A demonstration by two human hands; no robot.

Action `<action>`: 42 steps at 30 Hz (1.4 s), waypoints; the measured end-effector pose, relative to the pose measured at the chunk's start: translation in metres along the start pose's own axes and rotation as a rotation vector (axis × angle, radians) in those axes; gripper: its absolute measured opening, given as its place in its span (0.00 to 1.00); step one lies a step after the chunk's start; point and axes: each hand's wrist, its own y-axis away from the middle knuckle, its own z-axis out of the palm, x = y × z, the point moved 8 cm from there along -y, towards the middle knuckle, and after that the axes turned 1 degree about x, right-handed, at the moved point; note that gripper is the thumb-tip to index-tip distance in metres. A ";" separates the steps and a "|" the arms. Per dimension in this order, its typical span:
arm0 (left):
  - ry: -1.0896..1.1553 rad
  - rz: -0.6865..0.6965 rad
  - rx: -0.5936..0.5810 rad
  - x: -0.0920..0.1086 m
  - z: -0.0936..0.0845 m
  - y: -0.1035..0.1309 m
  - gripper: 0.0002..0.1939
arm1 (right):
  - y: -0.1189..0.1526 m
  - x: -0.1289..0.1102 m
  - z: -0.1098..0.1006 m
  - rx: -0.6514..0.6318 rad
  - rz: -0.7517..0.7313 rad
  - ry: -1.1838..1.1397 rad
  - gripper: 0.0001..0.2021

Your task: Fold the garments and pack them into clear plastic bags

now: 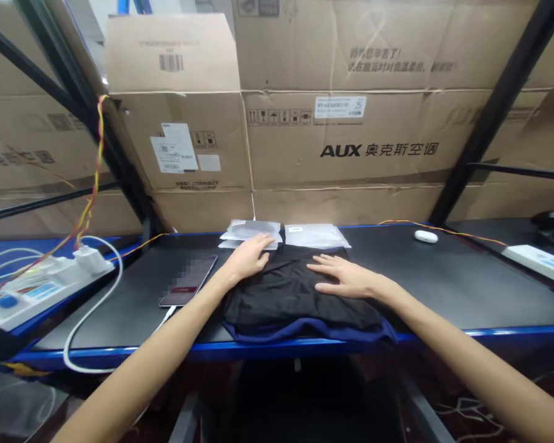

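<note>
A black cloth with a dark blue edge lies spread at the front middle of the black table, its blue part reaching the table's front edge. My left hand rests at the cloth's upper left corner, fingers stretched toward a stack of frosted plastic packets. On the cloth's right part lies my right hand, flat with its fingers apart. Behind the cloth, a second stack of frosted packets sits to the right of the first. Neither hand grips anything.
A phone with a white cable lies left of the cloth. Power strips stand at the left and right. A white case lies at the back right. Cardboard walls the back, between dark metal posts.
</note>
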 end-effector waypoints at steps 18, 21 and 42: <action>-0.250 -0.147 0.249 -0.039 -0.035 -0.017 0.26 | 0.001 -0.001 -0.003 0.008 0.001 0.011 0.36; -0.307 -0.026 0.302 0.005 -0.046 -0.009 0.27 | -0.001 0.004 -0.008 0.052 -0.011 0.018 0.34; 0.307 0.335 -0.198 0.039 -0.023 0.017 0.43 | 0.000 0.019 -0.031 0.279 -0.129 0.058 0.13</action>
